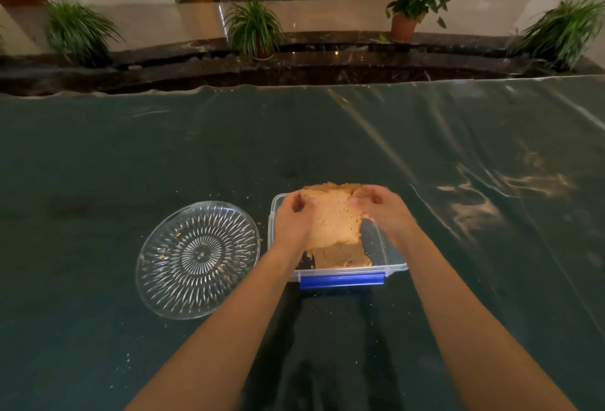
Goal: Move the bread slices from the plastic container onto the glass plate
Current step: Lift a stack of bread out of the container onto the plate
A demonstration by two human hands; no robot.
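- Left hand (294,219) and right hand (381,211) — fingers closed on the top corners of a bread slice (334,220).
- Slice hangs over the plastic container (389,258); more bread (343,258) lies below.
- Glass plate (198,260) sits left of the fingers, bare but for crumbs.

Left hand (292,214), right hand (381,211), both clasped.

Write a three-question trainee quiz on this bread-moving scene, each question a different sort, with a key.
1. True or false: the patterned round glass plate already holds a bread slice.
2. Which hands grip the raised tan bread slice? A) left only B) right only C) both
3. Fill in: the clear plastic container has a ____ clip on its near edge.

Key:
1. False; only crumbs lie on it.
2. C; left hand and right hand pinch its upper corners.
3. Blue.
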